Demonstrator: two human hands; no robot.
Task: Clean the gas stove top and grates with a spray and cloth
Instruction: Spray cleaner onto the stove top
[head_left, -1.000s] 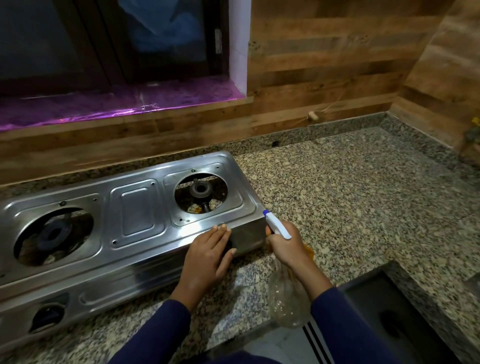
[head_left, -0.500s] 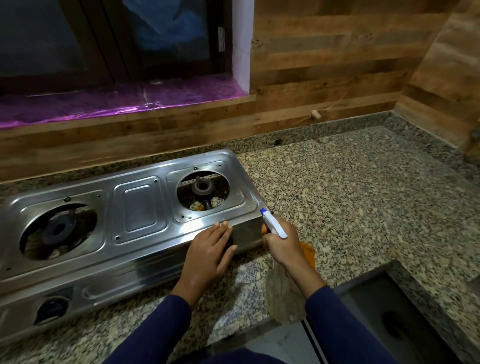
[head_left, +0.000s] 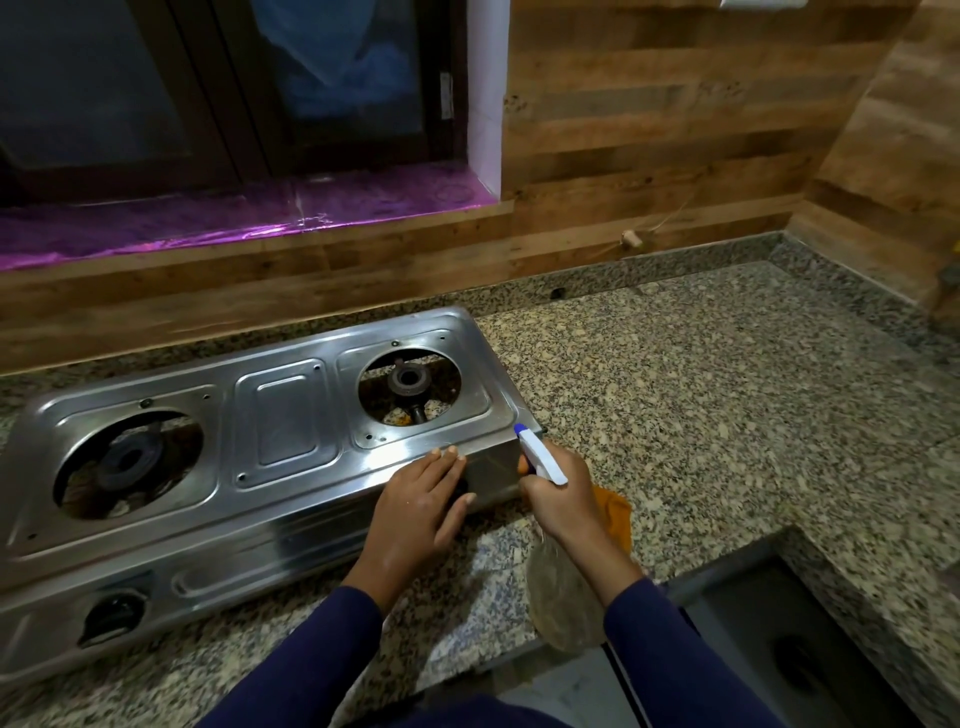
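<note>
Two hands work: left hand, fingers flat, steadies the stove; right hand, gripping the spray bottle, should mist evenly.

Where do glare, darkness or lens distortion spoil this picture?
Head view: white glare on the gas stove, at its front edge just beyond the left hand; the window is nearly black on its left pane; the wide lens bends the wall planks; the spray bottle body is dim and translucent.
</note>
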